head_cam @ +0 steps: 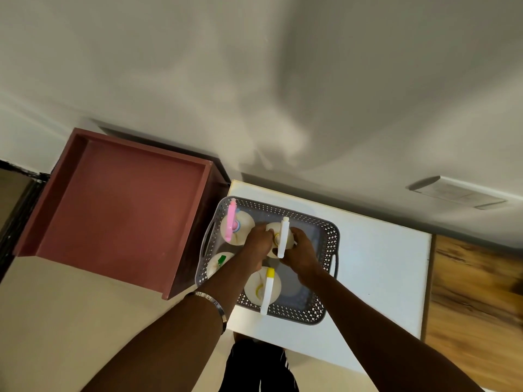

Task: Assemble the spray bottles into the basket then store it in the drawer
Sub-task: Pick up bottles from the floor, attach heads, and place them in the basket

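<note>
A grey perforated basket (pixel 329 230) sits on a white table (pixel 379 267), seen from above. Several white spray bottles stand in it. One has a pink sprayer (pixel 232 223) at the far left, one has a green part (pixel 221 260) half hidden under my left forearm, and one has a yellow-tipped white sprayer (pixel 267 290) at the near side. In the middle stands a bottle with a white sprayer (pixel 283 237). My left hand (pixel 259 243) grips this bottle's left side. My right hand (pixel 301 250) grips its right side, by the sprayer head.
A reddish-brown open drawer or box (pixel 119 205) stands left of the table, its inside bare. A wooden surface (pixel 475 301) lies to the right. A beige floor is below, with my dark trousers (pixel 257 366) at the bottom. A plain wall with a vent (pixel 455 192) rises behind.
</note>
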A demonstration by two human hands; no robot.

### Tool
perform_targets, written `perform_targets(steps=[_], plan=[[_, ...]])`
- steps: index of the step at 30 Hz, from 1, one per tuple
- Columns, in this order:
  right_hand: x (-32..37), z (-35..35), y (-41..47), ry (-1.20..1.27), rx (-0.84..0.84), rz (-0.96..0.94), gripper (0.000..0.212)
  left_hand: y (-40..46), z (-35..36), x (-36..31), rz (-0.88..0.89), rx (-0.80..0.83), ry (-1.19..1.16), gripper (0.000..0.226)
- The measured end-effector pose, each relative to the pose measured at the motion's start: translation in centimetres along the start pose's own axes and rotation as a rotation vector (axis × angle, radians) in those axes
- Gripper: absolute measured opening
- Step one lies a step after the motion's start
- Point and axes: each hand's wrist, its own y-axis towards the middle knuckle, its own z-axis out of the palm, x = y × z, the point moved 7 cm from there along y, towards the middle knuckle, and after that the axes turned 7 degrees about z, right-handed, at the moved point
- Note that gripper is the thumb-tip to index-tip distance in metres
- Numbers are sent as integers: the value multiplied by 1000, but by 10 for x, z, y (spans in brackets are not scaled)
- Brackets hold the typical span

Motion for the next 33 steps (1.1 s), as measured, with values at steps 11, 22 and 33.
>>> perform_targets(steps=[11,22,33], plan=[[1,9,6,-58,-47,-25,74,-2,-6,4,41,-47,-82,36],[1,5,-8,-26,-17,-6,84,-23,-9,-2,-10,-45,-160,36],[30,-38,-86,-73,-55,-152,80,-102,-32,-51,117,-107,-136,62]])
